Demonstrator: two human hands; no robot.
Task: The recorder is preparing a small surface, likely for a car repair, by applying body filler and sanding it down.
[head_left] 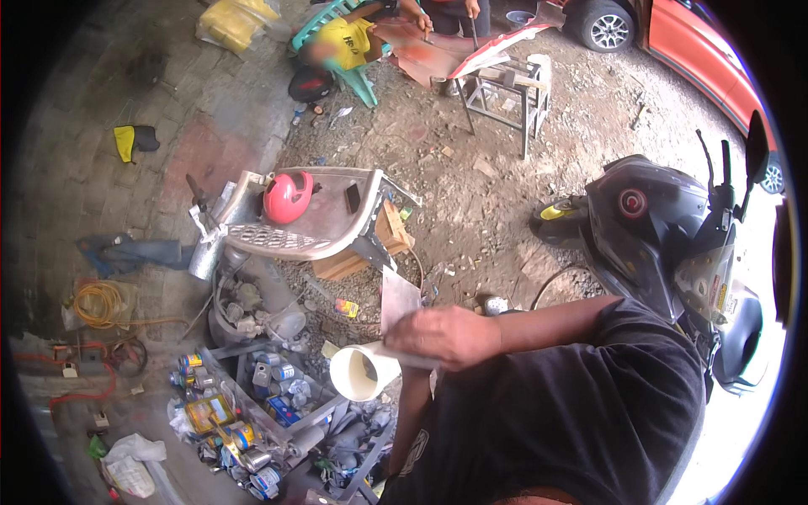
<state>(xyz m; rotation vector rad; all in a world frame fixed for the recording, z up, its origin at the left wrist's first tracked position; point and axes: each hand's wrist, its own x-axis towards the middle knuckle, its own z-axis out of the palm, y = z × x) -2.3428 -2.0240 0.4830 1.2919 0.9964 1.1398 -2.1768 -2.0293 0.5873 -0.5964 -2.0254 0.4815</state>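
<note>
My right hand (pixel 442 334), slightly blurred, reaches in from the right with its fingers bent over a thin pinkish-grey sheet (pixel 399 295). The sheet's upper part stands up past my fingers. Under this hand a flat greyish edge (pixel 413 360) runs beside a white cylindrical container (pixel 389 367), whose round open mouth faces the camera. My left forearm (pixel 411 413) rises from below towards the container, but the left hand is hidden behind these things. Whether it holds the container cannot be seen.
A plastic chair (pixel 328 243) bears a pink helmet (pixel 288 197) and a phone (pixel 352 198). Cans (pixel 243 435) and a metal frame (pixel 315 413) lie lower left. A motorcycle (pixel 650 221) stands right. Beyond, people work at a red-and-white panel (pixel 499 50) on a metal stand (pixel 525 120).
</note>
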